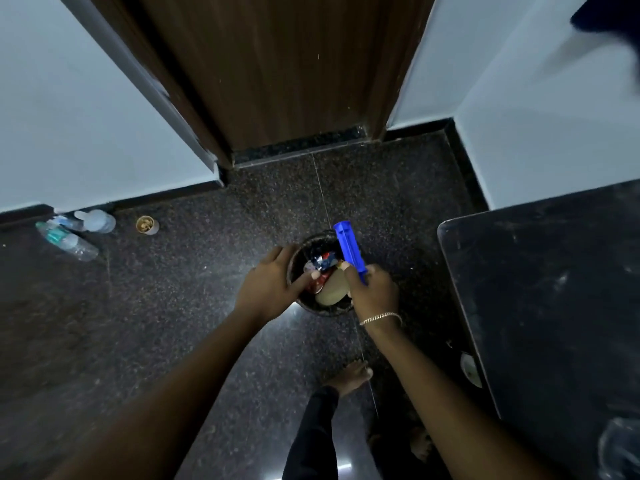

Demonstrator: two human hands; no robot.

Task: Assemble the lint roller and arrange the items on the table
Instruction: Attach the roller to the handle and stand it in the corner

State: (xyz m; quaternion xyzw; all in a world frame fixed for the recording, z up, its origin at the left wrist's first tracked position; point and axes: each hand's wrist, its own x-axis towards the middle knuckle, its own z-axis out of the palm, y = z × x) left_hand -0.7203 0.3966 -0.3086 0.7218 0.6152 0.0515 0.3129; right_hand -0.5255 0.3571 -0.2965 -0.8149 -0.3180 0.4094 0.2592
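The right hand [374,289] gripped a blue lint roller handle [349,251] over a bin [294,268]; the left hand [273,285], fingers loosely spread, hid its rim; contents unclear.

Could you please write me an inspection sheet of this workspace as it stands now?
Surface: dark speckled floor; dark table at right, its top mostly bare.
Job's things: blue lint roller handle, held over the bin.
Clutter: round bin holding wrappers; plastic bottles and a small cup by the left wall.
Grippers: left hand reaching into the bin; right hand gripping the handle, bracelet on its wrist.
Cables: nothing seen.
Surroundings: wooden door, pale walls, bare foot below.
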